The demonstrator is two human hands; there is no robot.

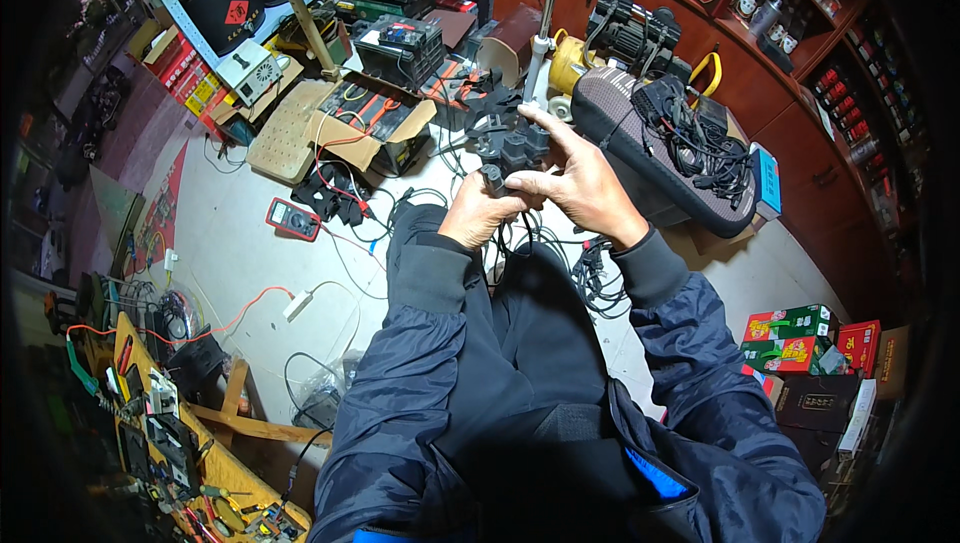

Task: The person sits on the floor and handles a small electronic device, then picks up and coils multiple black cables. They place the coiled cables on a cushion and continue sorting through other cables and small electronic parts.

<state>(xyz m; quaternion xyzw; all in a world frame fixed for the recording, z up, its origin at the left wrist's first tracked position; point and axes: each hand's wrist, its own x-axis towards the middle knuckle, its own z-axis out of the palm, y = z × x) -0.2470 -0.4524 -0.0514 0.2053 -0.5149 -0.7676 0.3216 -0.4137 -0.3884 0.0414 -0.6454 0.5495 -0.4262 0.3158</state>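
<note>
Above my knees, both hands grip a cluster of black blocky parts (512, 150) that look like plugs or connectors, with black cables hanging down beneath. My left hand (478, 209) holds it from below and its fingers are partly hidden. Around the right side curls my right hand (588, 186), its thumb pressed near the lower end and its index finger reaching the top. The exact kind of the black parts is hard to make out. On the floor ahead lie more black cables (597, 278), close to my right leg.
A red multimeter (293, 219) lies on the floor at left, near an open cardboard box (385, 143) holding batteries. A padded seat (640, 138) bears a heap of black adapters and cables (690, 133). At lower left stands a wooden bench (225, 468) with tools; boxes (790, 338) are stacked at right.
</note>
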